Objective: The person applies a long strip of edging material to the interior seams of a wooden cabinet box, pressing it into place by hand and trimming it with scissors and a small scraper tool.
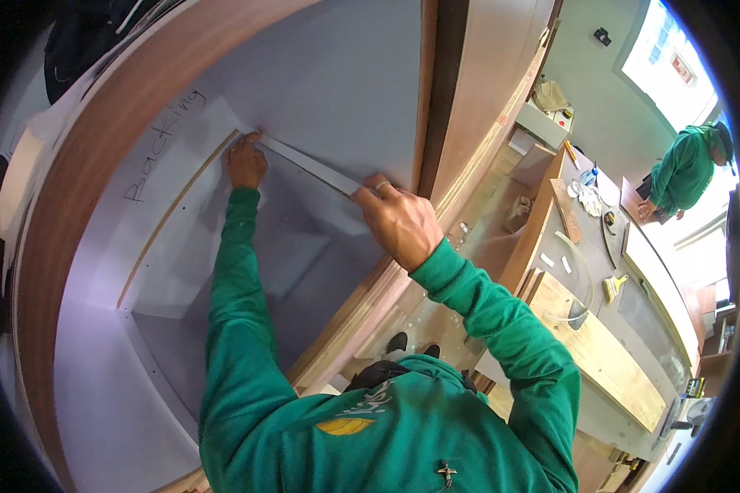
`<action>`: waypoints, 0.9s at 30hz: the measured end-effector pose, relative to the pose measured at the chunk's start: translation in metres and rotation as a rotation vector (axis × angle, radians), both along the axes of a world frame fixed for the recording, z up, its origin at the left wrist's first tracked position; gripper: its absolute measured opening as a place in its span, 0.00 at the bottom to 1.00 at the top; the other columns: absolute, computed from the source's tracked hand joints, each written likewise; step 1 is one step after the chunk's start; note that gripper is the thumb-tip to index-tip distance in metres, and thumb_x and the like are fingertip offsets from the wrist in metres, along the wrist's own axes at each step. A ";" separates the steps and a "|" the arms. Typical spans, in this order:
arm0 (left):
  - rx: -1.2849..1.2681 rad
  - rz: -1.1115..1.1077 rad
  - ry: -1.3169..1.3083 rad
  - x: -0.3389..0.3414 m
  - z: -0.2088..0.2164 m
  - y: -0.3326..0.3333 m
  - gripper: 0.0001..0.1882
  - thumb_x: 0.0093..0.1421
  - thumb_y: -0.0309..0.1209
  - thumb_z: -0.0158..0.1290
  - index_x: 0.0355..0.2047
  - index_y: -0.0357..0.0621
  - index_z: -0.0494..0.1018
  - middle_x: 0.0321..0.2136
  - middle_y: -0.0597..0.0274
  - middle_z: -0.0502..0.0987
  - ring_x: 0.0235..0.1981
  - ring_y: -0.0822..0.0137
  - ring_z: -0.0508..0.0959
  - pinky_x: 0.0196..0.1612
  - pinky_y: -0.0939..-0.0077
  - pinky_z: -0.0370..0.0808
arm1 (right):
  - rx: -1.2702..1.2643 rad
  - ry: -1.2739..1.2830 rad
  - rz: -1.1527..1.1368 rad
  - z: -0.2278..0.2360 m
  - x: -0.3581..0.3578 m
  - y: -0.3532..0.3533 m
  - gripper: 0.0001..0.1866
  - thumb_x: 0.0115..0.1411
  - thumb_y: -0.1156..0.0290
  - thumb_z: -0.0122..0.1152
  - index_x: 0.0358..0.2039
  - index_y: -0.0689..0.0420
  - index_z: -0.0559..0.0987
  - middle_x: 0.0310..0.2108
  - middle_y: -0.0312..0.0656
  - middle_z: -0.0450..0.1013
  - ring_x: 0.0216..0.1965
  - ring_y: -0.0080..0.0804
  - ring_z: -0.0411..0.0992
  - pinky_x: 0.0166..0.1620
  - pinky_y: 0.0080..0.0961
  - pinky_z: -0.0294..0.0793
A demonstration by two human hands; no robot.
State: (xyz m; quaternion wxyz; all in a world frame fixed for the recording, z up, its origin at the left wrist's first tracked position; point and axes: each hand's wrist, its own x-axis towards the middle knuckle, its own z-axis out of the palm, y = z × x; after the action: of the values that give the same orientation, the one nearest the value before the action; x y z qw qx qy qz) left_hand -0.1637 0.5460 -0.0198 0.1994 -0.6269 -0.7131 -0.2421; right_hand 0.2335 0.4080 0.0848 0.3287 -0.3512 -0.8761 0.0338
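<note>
A thin, narrow white strip runs slantwise across the inside of a pale cabinet with wood-coloured edges. My left hand reaches deep inside, its fingers closed at the strip's far end, by the inner corner. Nearer the cabinet's right edge, my right hand pinches the other end between thumb and fingers; a ring shows on one finger. Close to my left hand, a thin brown line crosses the white back panel, which bears handwriting. How firmly the strip touches the panel behind it, I cannot tell.
On the right, a workbench carries a wooden board, a yellow brush, a white cloth and a blue-capped bottle. Beyond it a person in green works at a board. The cabinet's wooden edge lies close to my right arm.
</note>
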 end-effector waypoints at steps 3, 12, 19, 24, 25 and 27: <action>-0.065 0.021 0.020 -0.017 0.002 0.003 0.27 0.55 0.26 0.52 0.57 0.57 0.73 0.60 0.59 0.74 0.63 0.50 0.70 0.67 0.50 0.62 | 0.065 -0.069 0.032 0.015 0.002 -0.003 0.13 0.57 0.77 0.57 0.44 0.57 0.77 0.47 0.50 0.74 0.36 0.47 0.81 0.36 0.39 0.84; -0.309 -0.024 0.019 -0.022 0.026 0.011 0.27 0.61 0.25 0.46 0.62 0.53 0.68 0.61 0.55 0.72 0.64 0.50 0.69 0.68 0.55 0.61 | 0.057 -0.212 0.001 0.026 0.000 -0.004 0.14 0.59 0.76 0.57 0.47 0.59 0.78 0.44 0.54 0.76 0.35 0.46 0.82 0.36 0.36 0.84; -0.151 -0.166 -0.190 -0.011 0.001 -0.011 0.28 0.59 0.22 0.45 0.61 0.48 0.70 0.62 0.55 0.71 0.64 0.48 0.68 0.68 0.54 0.62 | 0.053 -0.212 -0.001 0.018 0.002 -0.002 0.18 0.58 0.78 0.56 0.50 0.56 0.77 0.44 0.54 0.75 0.35 0.47 0.81 0.36 0.38 0.84; 0.094 -0.232 -0.104 0.004 -0.023 -0.026 0.29 0.56 0.22 0.47 0.60 0.47 0.70 0.62 0.57 0.70 0.66 0.51 0.66 0.69 0.52 0.60 | 0.032 -0.238 -0.014 0.007 0.001 -0.007 0.18 0.59 0.78 0.55 0.51 0.55 0.77 0.42 0.54 0.75 0.33 0.47 0.80 0.35 0.39 0.83; 0.083 -0.216 -0.071 0.012 -0.019 -0.025 0.29 0.55 0.22 0.47 0.60 0.47 0.70 0.62 0.57 0.70 0.66 0.51 0.66 0.69 0.52 0.60 | 0.015 -0.248 -0.017 0.007 0.005 -0.008 0.17 0.60 0.77 0.55 0.50 0.55 0.77 0.41 0.54 0.75 0.33 0.47 0.80 0.34 0.38 0.83; 0.036 -0.151 -0.015 0.031 -0.010 -0.026 0.28 0.55 0.22 0.47 0.58 0.46 0.71 0.63 0.56 0.70 0.66 0.52 0.66 0.68 0.53 0.60 | 0.000 -0.239 -0.027 -0.001 0.011 -0.007 0.16 0.60 0.76 0.55 0.49 0.55 0.77 0.39 0.53 0.76 0.33 0.47 0.81 0.33 0.38 0.83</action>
State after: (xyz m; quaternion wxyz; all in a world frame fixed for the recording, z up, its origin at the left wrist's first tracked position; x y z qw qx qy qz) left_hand -0.1330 0.5205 -0.0297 0.1863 -0.6734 -0.6609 -0.2741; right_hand 0.2443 0.4011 0.0842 0.2225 -0.3642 -0.9042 -0.0128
